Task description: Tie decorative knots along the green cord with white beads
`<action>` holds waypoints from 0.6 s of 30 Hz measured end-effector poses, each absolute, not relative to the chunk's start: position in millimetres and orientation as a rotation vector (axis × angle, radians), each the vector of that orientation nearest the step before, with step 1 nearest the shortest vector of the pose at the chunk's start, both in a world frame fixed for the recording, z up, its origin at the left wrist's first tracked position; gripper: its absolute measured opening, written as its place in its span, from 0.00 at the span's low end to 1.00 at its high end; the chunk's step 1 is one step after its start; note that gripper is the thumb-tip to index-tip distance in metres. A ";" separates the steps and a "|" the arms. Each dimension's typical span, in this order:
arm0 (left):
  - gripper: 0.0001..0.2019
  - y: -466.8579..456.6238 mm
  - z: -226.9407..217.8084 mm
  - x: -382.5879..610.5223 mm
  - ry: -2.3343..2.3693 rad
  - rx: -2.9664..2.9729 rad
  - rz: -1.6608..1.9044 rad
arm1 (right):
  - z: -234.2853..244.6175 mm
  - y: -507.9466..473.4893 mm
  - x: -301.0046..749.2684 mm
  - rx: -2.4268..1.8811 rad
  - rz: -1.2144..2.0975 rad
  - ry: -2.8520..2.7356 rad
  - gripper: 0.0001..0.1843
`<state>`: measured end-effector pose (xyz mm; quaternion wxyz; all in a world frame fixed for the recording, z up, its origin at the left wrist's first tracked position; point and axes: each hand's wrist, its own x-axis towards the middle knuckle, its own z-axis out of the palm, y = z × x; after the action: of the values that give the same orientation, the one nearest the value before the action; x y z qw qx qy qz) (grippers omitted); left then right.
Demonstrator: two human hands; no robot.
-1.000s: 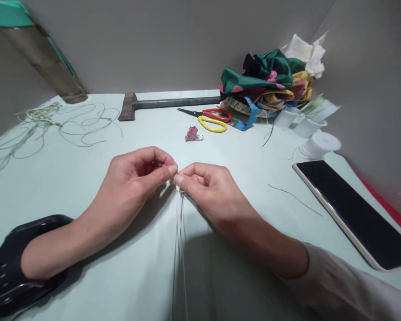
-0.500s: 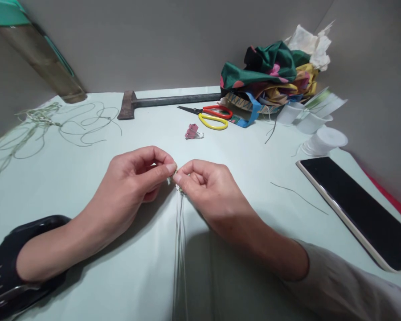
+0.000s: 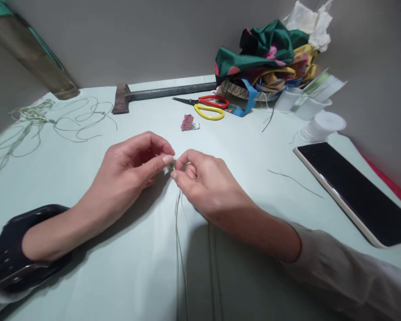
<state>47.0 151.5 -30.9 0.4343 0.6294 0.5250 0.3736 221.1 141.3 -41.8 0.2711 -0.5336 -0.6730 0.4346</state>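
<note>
1. Nearest: thin cords (image 3: 177,227) ran loose from by the right hand (image 3: 207,185) toward the person, long axis near-to-far with a slight bow. Near ends ran out of view.
2. Small greenish piece (image 3: 172,166) sat mid-view, over the tabletop (image 3: 120,276), at both hands' fingertips. Right thumb and forefinger pinched it. Left hand (image 3: 128,167): thumb and forefinger tips nearly met at its far side; couldn't tell if they gripped.
3. Piece orientation: mostly covered by fingers. Best read: roughly in line with the cords, far end pointing away from the person. Not certain.
4. Progress, my judgement: partway. Piece looked partly formed; long cord lengths hung unworked. Total left: couldn't tell.
5. Farther: binder clip (image 3: 187,122), then scissors (image 3: 198,102), both lying well apart from the hands.
6. Farthest: hammer (image 3: 167,92), head to the left.
</note>
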 end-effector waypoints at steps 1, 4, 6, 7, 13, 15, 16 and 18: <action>0.05 150.1 -32.2 46.8 1.345 1.729 0.945 | -40.1 139.4 222.5 -1.458 1.149 -1.864 0.03; 0.07 149.1 -36.6 46.1 1.410 2.110 0.832 | -36.0 130.8 226.6 -1.553 1.041 -2.073 0.05; 0.09 151.6 -39.2 46.0 1.394 2.224 0.719 | -34.6 124.7 228.8 -1.577 0.920 -2.223 0.07; 0.09 153.3 -40.0 46.1 1.383 2.266 0.676 | -34.2 122.2 229.7 -1.576 0.865 -2.282 0.08; 0.11 148.2 -42.8 41.5 1.397 2.421 0.677 | -30.9 115.2 235.2 -1.580 0.819 -2.342 0.09; 0.11 135.7 -44.6 38.0 1.413 2.527 0.745 | -30.9 111.7 239.6 -1.555 0.824 -2.336 0.08; 0.09 127.9 -45.7 36.4 1.402 2.599 0.769 | -31.4 109.4 242.3 -1.549 0.834 -2.331 0.07; 0.08 111.1 -47.4 34.2 1.307 2.769 0.780 | -33.2 104.2 247.9 -1.536 0.860 -2.316 0.07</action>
<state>34.2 111.1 -47.4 -0.0089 0.8764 0.4136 0.2467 247.9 104.2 -33.2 0.1161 -0.5244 -0.7908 0.2935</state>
